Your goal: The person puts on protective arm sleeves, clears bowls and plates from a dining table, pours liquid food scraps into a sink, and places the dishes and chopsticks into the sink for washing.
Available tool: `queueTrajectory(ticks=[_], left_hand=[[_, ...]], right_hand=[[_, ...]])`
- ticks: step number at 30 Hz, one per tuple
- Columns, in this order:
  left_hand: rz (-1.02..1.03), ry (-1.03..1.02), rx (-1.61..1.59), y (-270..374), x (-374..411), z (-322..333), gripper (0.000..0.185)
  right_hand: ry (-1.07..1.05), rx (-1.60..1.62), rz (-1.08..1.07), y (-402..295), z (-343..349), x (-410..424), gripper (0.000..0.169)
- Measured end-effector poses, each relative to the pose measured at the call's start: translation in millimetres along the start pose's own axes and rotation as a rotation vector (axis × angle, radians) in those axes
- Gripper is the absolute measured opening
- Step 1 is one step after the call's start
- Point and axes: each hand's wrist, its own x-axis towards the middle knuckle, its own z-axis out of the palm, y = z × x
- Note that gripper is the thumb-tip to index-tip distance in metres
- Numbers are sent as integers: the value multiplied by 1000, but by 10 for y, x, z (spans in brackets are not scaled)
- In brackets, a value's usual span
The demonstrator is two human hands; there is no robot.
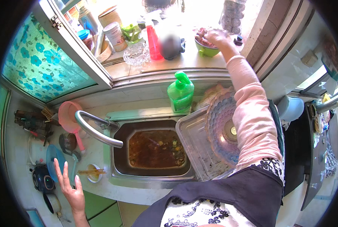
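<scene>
My right hand (216, 37) reaches through the window opening to a green bowl (207, 51) on the sill, its fingers at the reddish meat-like pieces (204, 39) heaped inside; glare and blur hide whether they grip any. My left hand (69, 188) is raised at the lower left with spread fingers and holds nothing. Beyond its fingertips is a round blue plastic lid or dish (55, 160). A white cup (94, 176) with chopsticks (92, 171) across it stands to the right of that hand. Murky brown water with food scraps lies in the metal sink (152, 173) before me.
A curved faucet (100, 136) arches over the sink's left side. Behind it stands a green soap pump bottle (181, 95). A metal tray (197, 142) and a scalloped glass plate (220, 124) lie under my right arm. A red spray bottle (154, 42) and a glass dish (136, 54) occupy the sill.
</scene>
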Motion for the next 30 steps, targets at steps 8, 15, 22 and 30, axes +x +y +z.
queueTrajectory(ticks=[8,15,22,30], left_hand=[[111,-65,48,182,204,75,59],[45,-79,-10,77,195,252,56],[106,-69,-56,110,279,359,51],[183,-116,-61,154,230,282,42]], right_hand=[[-3,12,-285,-113,826,-101,29],[-119,66,-107,1098,793,-100,38],[-189,-41,-205,69,201,-235,59],[-169,848,-501,-1232,1621,407,64]])
